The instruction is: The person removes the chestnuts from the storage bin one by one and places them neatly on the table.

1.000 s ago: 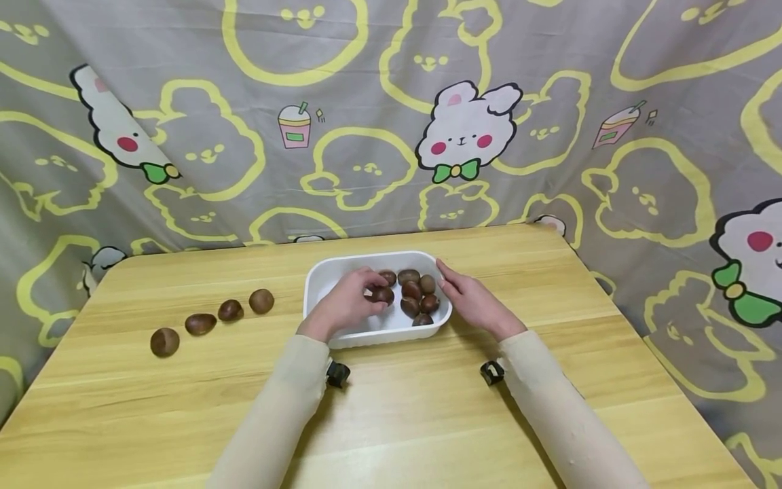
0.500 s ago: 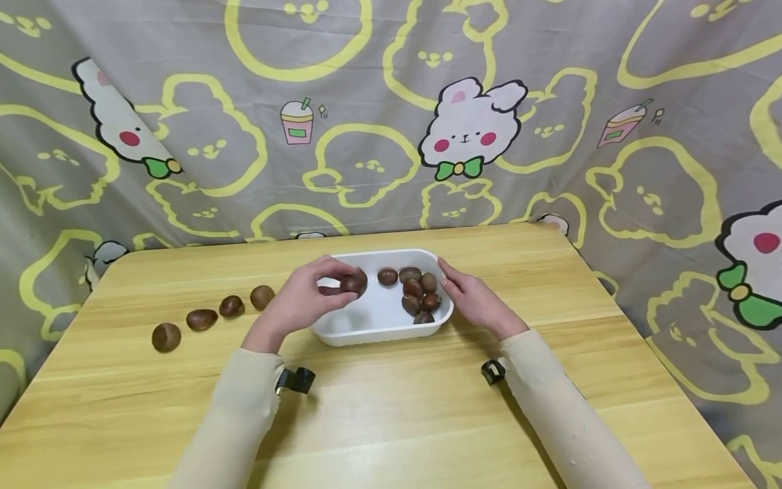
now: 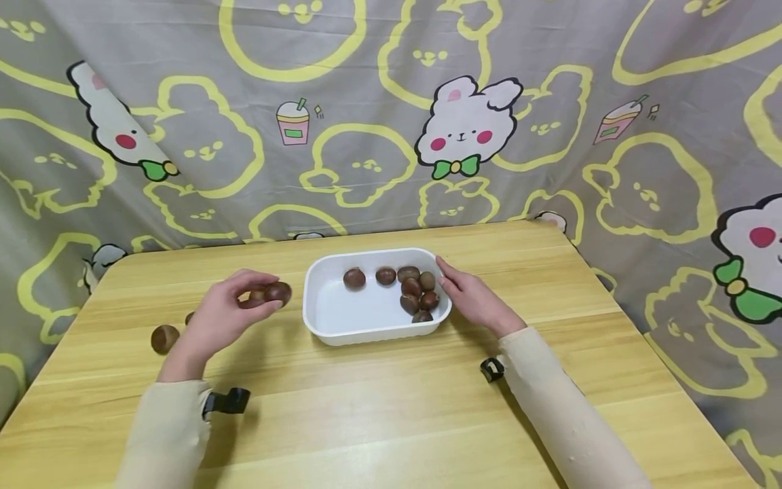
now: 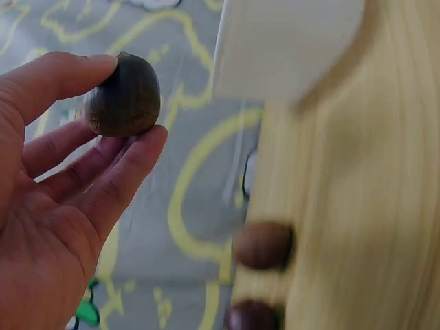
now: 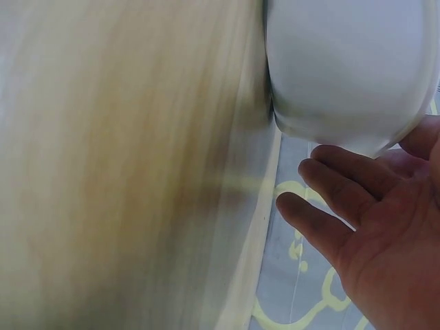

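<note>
My left hand (image 3: 229, 312) pinches a brown chestnut (image 3: 279, 293) between thumb and fingertips, above the table just left of the white tray (image 3: 342, 333). In the left wrist view the held chestnut (image 4: 125, 96) shows dark, with its pointed tip by the thumb. Behind that hand runs a row of chestnuts, partly covered; the leftmost chestnut (image 3: 165, 339) is in plain sight. My right hand (image 3: 476, 302) touches the right end of the tray, thumb near the rim. Its other fingers (image 5: 330, 182) are straight and spread close to the outer wall in the right wrist view.
Inside the tray, one chestnut (image 3: 354, 278) lies apart at the back, another chestnut (image 3: 385, 276) to its right, and several are clustered at the right end. The wooden table (image 3: 391, 407) meets a patterned curtain (image 3: 366, 88) along its back and right side.
My left hand has lifted a chestnut from the tray and carried it left over the rim. A chestnut formerly hidden by it now shows in the tray. The right hand has stayed put.
</note>
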`<state>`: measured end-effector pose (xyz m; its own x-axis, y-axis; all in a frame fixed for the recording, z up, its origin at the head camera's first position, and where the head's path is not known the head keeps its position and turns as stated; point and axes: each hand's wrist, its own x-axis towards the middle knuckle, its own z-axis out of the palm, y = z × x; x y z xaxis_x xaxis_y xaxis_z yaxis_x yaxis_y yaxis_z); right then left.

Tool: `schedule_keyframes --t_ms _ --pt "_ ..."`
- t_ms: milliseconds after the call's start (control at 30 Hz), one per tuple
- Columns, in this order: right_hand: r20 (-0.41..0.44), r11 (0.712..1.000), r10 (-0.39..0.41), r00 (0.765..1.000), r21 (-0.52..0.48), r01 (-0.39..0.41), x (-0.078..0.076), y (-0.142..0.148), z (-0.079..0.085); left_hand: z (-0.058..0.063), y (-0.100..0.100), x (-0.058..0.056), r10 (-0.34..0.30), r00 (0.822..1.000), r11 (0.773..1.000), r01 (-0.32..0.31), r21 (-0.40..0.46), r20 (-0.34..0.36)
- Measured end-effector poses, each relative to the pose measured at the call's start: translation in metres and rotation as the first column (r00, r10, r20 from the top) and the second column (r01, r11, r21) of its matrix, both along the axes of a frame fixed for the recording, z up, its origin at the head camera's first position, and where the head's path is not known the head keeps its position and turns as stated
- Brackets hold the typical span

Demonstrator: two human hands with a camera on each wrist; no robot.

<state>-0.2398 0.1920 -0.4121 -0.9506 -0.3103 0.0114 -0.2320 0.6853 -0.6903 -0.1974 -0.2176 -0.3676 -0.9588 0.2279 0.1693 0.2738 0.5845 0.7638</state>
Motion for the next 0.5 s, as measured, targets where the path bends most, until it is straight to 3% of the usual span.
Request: schedule_keyframes --t_ms 233,367,500 --pt "0.003 1.0 0.014 1.0 -0.01 -0.014 -0.001 -0.002 -0.001 -0.004 -0.056 0.018 0.112 0.993 0.993 -0.111 -0.042 0.023" --pt "0.009 1.0 0.023 1.0 -0.011 -0.022 -0.002 -0.001 -0.001 -0.003 -0.081 0.03 0.207 0.976 0.975 -0.201 -0.095 0.063" --pt "0.003 1.0 0.026 1.0 -0.009 -0.026 -0.003 0.003 -0.002 -0.007 -0.098 0.037 0.278 0.959 0.954 -0.268 -0.134 0.059"
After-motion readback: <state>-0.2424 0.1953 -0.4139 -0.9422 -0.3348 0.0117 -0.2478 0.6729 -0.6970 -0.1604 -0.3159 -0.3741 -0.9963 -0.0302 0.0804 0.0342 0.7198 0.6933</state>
